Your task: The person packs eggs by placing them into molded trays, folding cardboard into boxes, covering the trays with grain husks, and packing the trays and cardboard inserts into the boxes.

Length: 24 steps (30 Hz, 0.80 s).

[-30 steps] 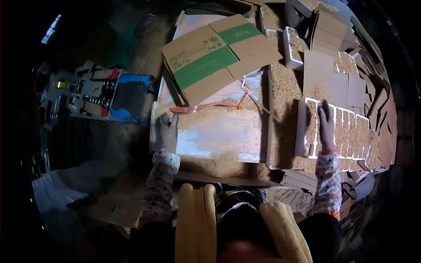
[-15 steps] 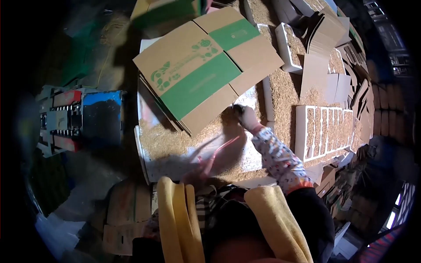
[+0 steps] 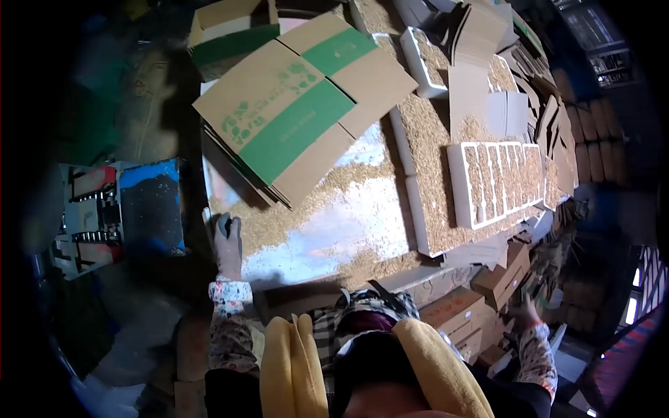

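Observation:
My left hand (image 3: 228,244), in a pale glove with dark fingertips, is at the left edge of the worktable (image 3: 313,237). Its bent fingers are apart, beside a white edge strip (image 3: 208,224), and I see nothing held in them. Just above it lies a stack of flattened cardboard boxes (image 3: 306,104), brown with green bands and printed fruit. My right hand (image 3: 527,315) is off to the lower right, somewhat blurred, with fingers stretched out. Nearest to it are brown cardboard boxes (image 3: 507,275) below the table's side; whether it touches them I cannot tell.
Sawdust-like shavings lie scattered over the table. White foam trays (image 3: 460,188) filled with shavings stand to the right, with more cardboard sheets (image 3: 481,42) behind. An opened carton (image 3: 233,35) is at the back left. A blue-topped machine (image 3: 150,202) stands left of the table.
My right hand has gone from beside the flattened boxes to the lower right, off the table. My left hand has moved left and forward to the table's edge. The view has shifted slightly right.

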Motion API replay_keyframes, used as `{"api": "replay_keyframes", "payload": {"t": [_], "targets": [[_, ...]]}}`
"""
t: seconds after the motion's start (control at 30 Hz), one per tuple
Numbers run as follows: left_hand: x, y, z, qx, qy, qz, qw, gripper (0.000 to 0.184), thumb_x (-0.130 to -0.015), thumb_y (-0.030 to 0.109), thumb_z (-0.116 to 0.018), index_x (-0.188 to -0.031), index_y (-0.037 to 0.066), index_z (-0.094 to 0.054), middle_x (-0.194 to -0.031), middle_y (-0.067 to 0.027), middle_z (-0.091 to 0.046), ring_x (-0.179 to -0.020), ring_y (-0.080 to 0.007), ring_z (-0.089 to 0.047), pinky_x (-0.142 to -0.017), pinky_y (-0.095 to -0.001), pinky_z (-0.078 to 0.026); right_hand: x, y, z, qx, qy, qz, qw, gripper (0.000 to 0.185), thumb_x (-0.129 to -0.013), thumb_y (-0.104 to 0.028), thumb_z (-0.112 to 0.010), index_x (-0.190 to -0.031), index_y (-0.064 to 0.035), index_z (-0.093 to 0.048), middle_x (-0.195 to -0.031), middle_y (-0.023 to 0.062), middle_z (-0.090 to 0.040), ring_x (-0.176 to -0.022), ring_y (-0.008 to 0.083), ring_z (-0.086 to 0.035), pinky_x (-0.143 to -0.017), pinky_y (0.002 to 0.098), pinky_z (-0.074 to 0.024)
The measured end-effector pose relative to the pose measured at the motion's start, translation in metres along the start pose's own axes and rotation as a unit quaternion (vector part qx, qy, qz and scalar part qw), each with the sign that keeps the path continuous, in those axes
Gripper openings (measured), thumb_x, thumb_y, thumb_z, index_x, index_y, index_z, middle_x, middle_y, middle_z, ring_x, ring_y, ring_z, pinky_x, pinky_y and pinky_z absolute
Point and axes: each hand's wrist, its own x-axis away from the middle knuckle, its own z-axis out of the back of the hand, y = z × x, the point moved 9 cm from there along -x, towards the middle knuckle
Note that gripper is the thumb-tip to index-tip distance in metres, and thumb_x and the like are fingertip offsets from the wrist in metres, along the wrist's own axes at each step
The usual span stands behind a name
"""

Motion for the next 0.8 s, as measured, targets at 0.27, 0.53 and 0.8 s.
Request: {"api": "replay_keyframes", "payload": {"t": [0.27,0.53,0.8], "targets": [[-0.1,0.058,-0.08,0.465,-0.031,0.048,0.883,0.056,-0.096,0.046,-0.034,-0.14,0.012,-0.031,-0.141,-0.005,-0.035,-0.128,-0.021,-0.034,-0.106,-0.0367,-0.026,-0.417,-0.422,0.22,-0.558,0.129,0.357,0.738,0.039,-0.094,-0.026,-0.052,-0.122,0.0009,-0.053,-0.104,0.0028,-0.06,-0.095,0.0094,-0.055,-0.084,0.0232,-0.0434],[-0.207,0.115,-0.099,0.537,-0.185,0.02,0.823,0.058,-0.096,0.05,-0.03,-0.138,0.009,-0.035,-0.137,-0.0092,-0.043,-0.119,-0.0256,-0.046,-0.099,-0.0372,-0.04,-0.603,-0.596,0.205,-0.603,-0.238,0.317,0.692,0.044,-0.094,-0.037,-0.048,-0.122,-0.0034,-0.052,-0.107,0.001,-0.057,-0.094,0.0103,-0.053,-0.084,0.024,-0.0424],[-0.175,0.067,-0.055,0.37,-0.07,0.065,0.924,0.055,-0.096,0.045,-0.036,-0.132,0.004,-0.04,-0.116,-0.0164,-0.057,-0.099,-0.0298,-0.058,-0.08,-0.0399,-0.05,-0.472,-0.558,0.153,-0.576,-0.177,0.342,0.721,0.052,-0.096,-0.037,-0.043,-0.133,-0.0011,-0.041,-0.131,0.0063,-0.046,-0.117,0.0155,-0.045,-0.1,0.0276,-0.0352]]}}
